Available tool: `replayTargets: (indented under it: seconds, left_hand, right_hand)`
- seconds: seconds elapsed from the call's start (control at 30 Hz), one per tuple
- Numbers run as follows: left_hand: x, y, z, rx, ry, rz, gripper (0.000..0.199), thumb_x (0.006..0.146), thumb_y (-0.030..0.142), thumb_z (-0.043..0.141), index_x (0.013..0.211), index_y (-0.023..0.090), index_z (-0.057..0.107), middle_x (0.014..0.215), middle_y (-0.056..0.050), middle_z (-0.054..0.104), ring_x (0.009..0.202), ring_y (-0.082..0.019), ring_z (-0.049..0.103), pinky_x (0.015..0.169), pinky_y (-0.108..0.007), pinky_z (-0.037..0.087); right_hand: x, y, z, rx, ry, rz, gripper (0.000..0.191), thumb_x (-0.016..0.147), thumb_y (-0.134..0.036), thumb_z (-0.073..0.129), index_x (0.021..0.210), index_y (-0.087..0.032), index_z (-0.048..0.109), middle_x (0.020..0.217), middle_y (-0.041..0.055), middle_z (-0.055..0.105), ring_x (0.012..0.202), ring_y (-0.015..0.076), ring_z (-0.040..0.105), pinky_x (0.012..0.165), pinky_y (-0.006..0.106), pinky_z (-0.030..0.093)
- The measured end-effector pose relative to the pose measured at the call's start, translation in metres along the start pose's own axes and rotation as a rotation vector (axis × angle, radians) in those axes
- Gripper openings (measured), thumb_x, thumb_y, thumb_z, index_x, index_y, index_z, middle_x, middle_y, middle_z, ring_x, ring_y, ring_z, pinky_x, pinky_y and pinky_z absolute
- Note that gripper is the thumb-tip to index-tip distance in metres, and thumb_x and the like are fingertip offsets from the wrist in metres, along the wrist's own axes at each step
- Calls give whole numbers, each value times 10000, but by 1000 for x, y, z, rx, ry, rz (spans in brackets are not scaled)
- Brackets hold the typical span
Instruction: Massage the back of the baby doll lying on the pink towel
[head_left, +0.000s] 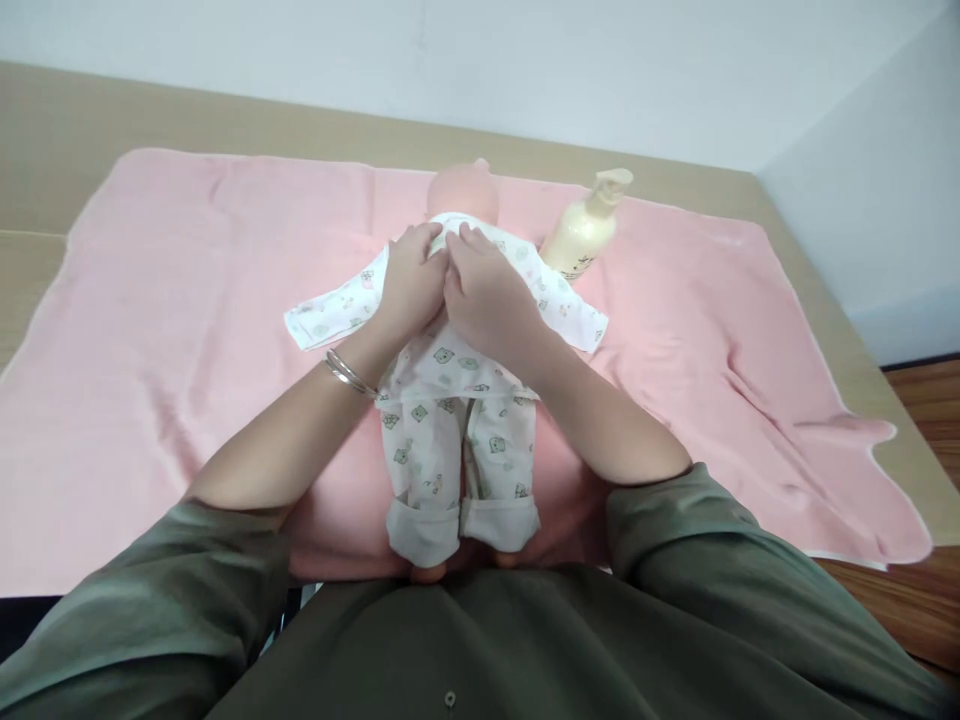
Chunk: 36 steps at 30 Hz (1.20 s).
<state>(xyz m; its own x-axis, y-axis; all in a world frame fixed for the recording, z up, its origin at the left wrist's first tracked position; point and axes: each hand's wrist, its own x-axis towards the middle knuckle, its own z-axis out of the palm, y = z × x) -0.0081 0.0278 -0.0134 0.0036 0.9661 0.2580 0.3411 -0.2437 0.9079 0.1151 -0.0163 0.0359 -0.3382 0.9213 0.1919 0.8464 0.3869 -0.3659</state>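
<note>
A baby doll (463, 192) lies stretched out before me, its head away from me and its feet at my body. It wears a white printed shirt (457, 365) and matching trousers (499, 455) with turned-up cuffs; both sleeves spread outward. On the upper torso, just below the neck, rest my left hand (415, 275) and my right hand (491, 295), side by side and touching near the thumbs. Their fingers lie over the shirt, pointing toward the head, and neither hand visibly lifts anything. The cloth beneath the palms is hidden.
A pink blanket (225, 330) covers much of the wooden table (67, 120), with folds at the right. Beyond the doll's right-side sleeve, a cream pump bottle (583, 232) leans or stands on the blanket. A white wall (450, 70) rises behind the table.
</note>
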Motion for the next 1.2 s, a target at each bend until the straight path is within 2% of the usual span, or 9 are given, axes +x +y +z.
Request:
replayTargets:
  seconds: [0.13, 0.23, 0.33, 0.5, 0.63, 0.77, 0.93, 1.07, 1.2]
  left_hand:
    - [-1, -12, 4, 187, 101, 49, 273, 966, 217, 495, 1144, 260, 698, 1271, -34, 754, 1275, -261, 657, 1309, -487, 365]
    - [-4, -15, 3, 215, 136, 82, 353, 920, 144, 474, 1164, 246, 709, 1299, -45, 753, 1289, -251, 657, 1280, -456, 417]
    - [-4, -20, 3, 234, 145, 90, 385, 904, 141, 487, 1198, 238, 715, 1329, -57, 747, 1312, -254, 646, 1276, -449, 431]
    - [-6, -23, 5, 221, 179, 83, 407, 891, 155, 486, 1222, 213, 716, 1318, -75, 749, 1293, -257, 650, 1220, -433, 489]
    - [-7, -22, 5, 200, 192, 53, 399, 886, 160, 475, 1196, 203, 723, 1292, -85, 752, 1264, -264, 662, 1185, -434, 519]
    - [-8, -24, 4, 173, 175, 46, 414, 894, 164, 473, 1241, 202, 696, 1328, -90, 731, 1318, -274, 641, 1235, -459, 481]
    - [-9, -26, 4, 154, 159, 47, 478, 889, 159, 484, 1339, 198, 642, 1379, -98, 702, 1357, -284, 618, 1270, -494, 451]
    - [-9, -30, 4, 131, 181, 54, 481, 876, 157, 511, 1337, 218, 638, 1384, -86, 703, 1351, -276, 626, 1272, -485, 453]
    - [-5, -36, 3, 104, 145, 54, 448, 899, 203, 538, 1335, 234, 635, 1457, -79, 673, 1456, -287, 555, 1333, -502, 372]
  right_hand:
    - [21, 24, 21, -56, -66, -84, 601, 984, -132, 376, 1577, -106, 473, 1722, 110, 405, 1656, 294, 282, 1387, 578, 198]
    - [35, 49, 21, -16, -71, -135, 565, 1033, -271, 390, 1587, -203, 476, 1744, 47, 373, 1656, 289, 280, 1378, 599, 198]
    - [40, 62, 18, 1, -57, -85, 578, 1063, -396, 386, 1606, -209, 447, 1764, 64, 326, 1659, 325, 263, 1360, 631, 217]
    - [20, 38, 26, -110, -12, 46, 604, 1084, -389, 356, 1624, -122, 398, 1747, 169, 329, 1625, 425, 297, 1326, 706, 234]
    - [7, 16, 28, -148, 29, 20, 561, 1089, -346, 324, 1613, -184, 438, 1749, 118, 343, 1633, 448, 256, 1327, 726, 212]
    - [24, 38, 14, -89, -125, -76, 544, 1084, -385, 330, 1592, -265, 487, 1751, 26, 357, 1651, 374, 248, 1347, 667, 226]
    - [36, 63, 9, -60, -60, 165, 645, 1088, -480, 267, 1670, -212, 340, 1704, 119, 427, 1604, 391, 355, 1302, 702, 282]
    - [14, 35, 20, -150, 4, 209, 672, 1087, -442, 291, 1642, -67, 344, 1684, 237, 415, 1593, 448, 353, 1302, 705, 268]
    - [0, 12, 26, -192, 19, 67, 608, 1069, -311, 309, 1629, -85, 378, 1738, 205, 328, 1640, 436, 258, 1338, 660, 227]
